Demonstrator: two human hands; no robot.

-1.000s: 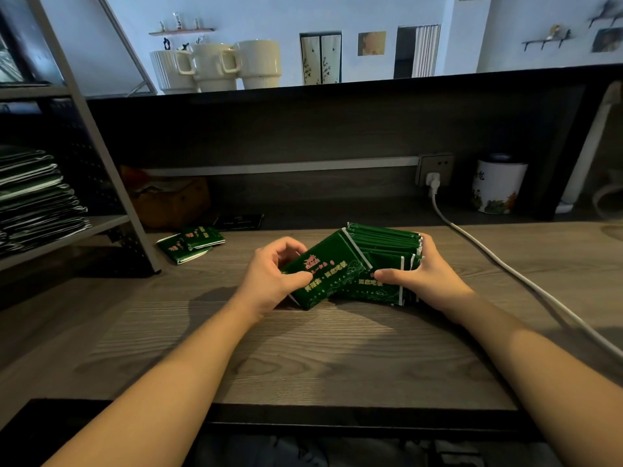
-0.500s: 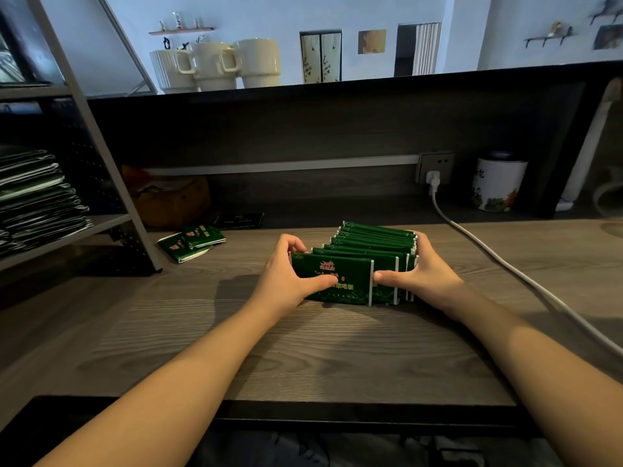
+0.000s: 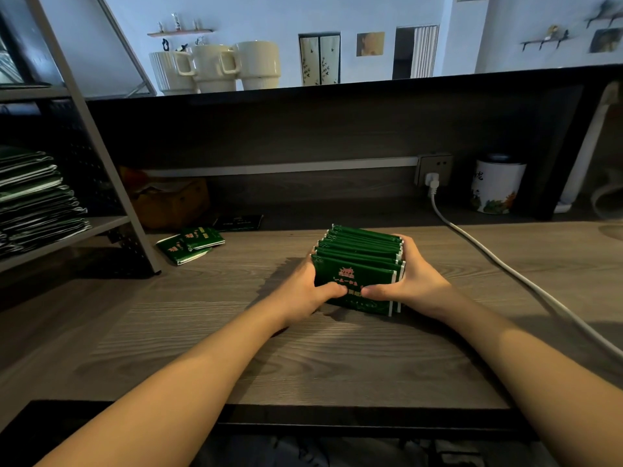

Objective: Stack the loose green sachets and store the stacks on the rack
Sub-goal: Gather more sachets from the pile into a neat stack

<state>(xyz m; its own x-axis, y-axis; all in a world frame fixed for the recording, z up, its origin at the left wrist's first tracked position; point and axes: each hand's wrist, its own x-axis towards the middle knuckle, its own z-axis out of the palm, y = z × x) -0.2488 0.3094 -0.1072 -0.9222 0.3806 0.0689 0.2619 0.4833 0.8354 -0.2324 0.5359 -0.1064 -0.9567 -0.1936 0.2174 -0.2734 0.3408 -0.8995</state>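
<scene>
Right now the person's left hand [image 3: 305,291] and right hand [image 3: 413,284] are squeezing a thick block of dark green foil sachets [image 3: 359,264] standing on edge on the grey wood-grain counter [image 3: 236,348]. Each hand is clasping one end of the block, thumbs pressing its near face. The block's long axis is running away from the person, toward the dark back panel. Well off to the left of the block, the grey metal rack [image 3: 111,183] is holding flat stacks of sachets [image 3: 33,197] on its shelf. Judging by this, the left hand is nearer the rack, so the carry should sweep leftward. Two loose green sachets [image 3: 190,244] are lying between block and rack.
</scene>
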